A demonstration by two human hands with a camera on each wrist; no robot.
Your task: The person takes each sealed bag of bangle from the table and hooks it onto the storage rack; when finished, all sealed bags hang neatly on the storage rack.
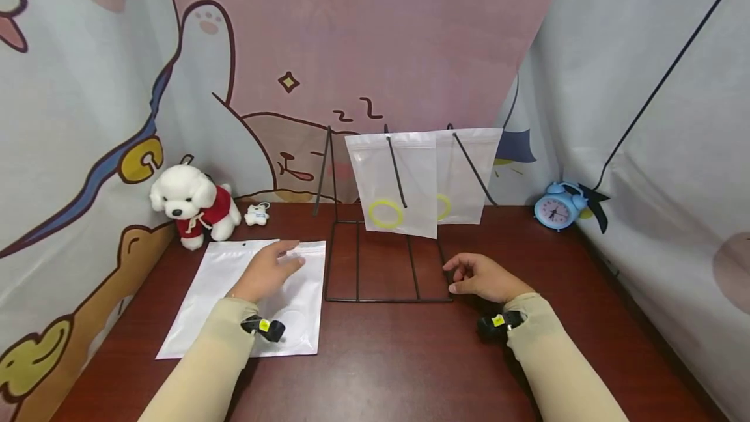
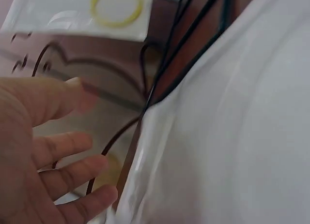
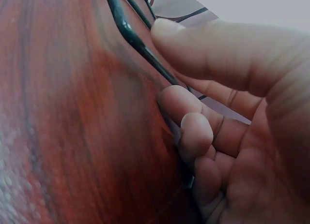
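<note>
- Sitting at nine o'clock on a clock face laid over the head view, a white plush dog (image 1: 196,207) in a red top is placed on the brown table (image 1: 398,370).
- At eight o'clock, flat white packaging (image 1: 199,305) is laid on the table; whether it is one bag or several cannot be told.
- Towards nine o'clock, a small white figurine (image 1: 256,215) is set near the plush dog.
- At eight o'clock, the left hand (image 1: 263,275) is held over the packaging, its fingers loosely extended; nothing is grasped. Whether the packaging is touched cannot be told.
- At six o'clock, near the centre, the base of a black wire rack (image 1: 387,300) is stood.
- Near the centre, a front bag (image 1: 404,168) with a yellow ring is hung on a rack prong.
- Towards three o'clock, a rear bag (image 1: 469,168), also yellow-ringed, is hung on another prong and partly covered by the front bag.
- At four o'clock, the right hand (image 1: 483,279) is held at the rack's base, fingers bent; whether the wire is pinched cannot be told.
- At three o'clock, a blue alarm clock (image 1: 553,210) is placed.
</note>
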